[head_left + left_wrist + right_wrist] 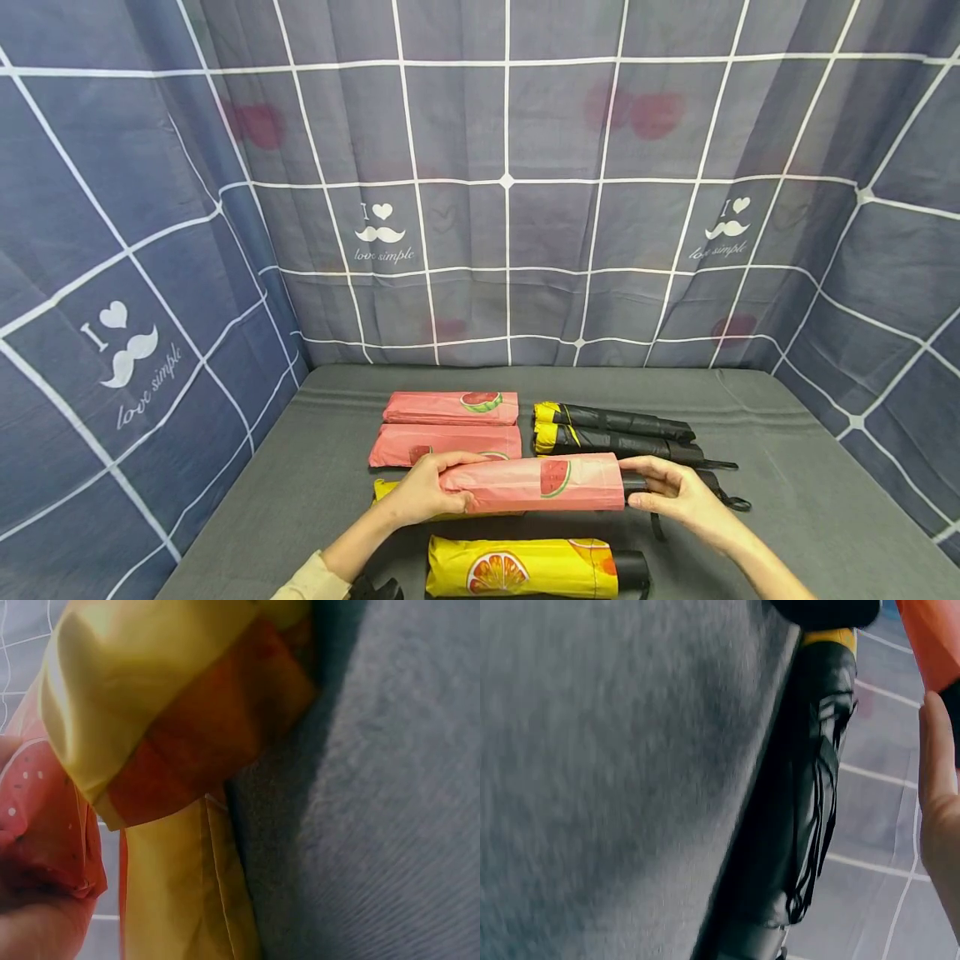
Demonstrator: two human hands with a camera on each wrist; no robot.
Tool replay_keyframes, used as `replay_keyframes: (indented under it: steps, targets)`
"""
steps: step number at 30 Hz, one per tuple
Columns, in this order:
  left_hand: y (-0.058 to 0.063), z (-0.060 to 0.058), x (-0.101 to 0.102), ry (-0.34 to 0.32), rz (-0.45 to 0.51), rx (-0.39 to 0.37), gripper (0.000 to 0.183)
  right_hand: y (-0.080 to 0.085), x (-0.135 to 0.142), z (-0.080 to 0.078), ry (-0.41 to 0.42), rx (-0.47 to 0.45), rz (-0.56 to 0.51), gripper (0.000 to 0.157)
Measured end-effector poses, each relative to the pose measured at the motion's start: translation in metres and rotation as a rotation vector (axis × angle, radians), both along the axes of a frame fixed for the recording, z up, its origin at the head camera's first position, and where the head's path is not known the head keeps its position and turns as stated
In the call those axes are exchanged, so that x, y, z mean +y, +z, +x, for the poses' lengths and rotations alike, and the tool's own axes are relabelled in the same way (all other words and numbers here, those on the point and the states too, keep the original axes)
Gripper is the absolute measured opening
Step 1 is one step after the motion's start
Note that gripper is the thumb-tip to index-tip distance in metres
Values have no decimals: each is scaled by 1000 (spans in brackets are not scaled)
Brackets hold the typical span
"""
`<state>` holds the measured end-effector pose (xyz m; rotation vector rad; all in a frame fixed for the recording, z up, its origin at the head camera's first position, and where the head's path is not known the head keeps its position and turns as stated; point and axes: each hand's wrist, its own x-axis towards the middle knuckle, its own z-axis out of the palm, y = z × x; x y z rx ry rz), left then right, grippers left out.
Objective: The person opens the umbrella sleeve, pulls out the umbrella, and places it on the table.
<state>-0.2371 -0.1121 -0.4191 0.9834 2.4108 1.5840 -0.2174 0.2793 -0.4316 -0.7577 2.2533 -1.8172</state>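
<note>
Nearest the head camera lies a yellow folded umbrella (525,568) with an orange-slice print, on the grey table (810,500). Just beyond it, the left hand (423,493) curls its fingers round one end of a pink watermelon-print umbrella (536,483), held level above the table, while the right hand (671,493) cups the other end, fingers bent round its black handle. Behind it lie two more pink umbrellas (450,427) and two black umbrellas (611,429), side by side.

Left wrist view: yellow sleeve fabric (165,712) fills the frame against the grey cloth, with pink fabric (45,817) bunched at the left edge.

Right wrist view: a black umbrella (802,795) lies along the cloth; one finger (937,787) shows straight at the right edge.
</note>
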Motion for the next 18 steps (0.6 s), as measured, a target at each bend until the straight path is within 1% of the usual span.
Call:
replay_keyframes:
  steps: [2, 5, 8, 12, 15, 18]
  targets:
    - [-8, -6, -2, 3, -9, 20, 48, 1, -4, 1, -29, -23, 18, 43]
    - [-21, -16, -4, -6, -16, 13, 49, 1, -7, 2, -67, -25, 41, 43]
    - [-20, -17, -4, -21, -21, -14, 49, 2, -8, 3, -84, -22, 41, 42]
    - [-16, -18, -4, -51, -15, -34, 50, 6, -10, 5, -126, -48, 11, 41]
    - [-10, -18, -3, -60, -23, -47, 52, 11, -9, 6, -167, -69, -18, 39]
    - [-2, -15, -2, -58, -41, -57, 53, 15, -7, 7, -190, -77, -45, 37]
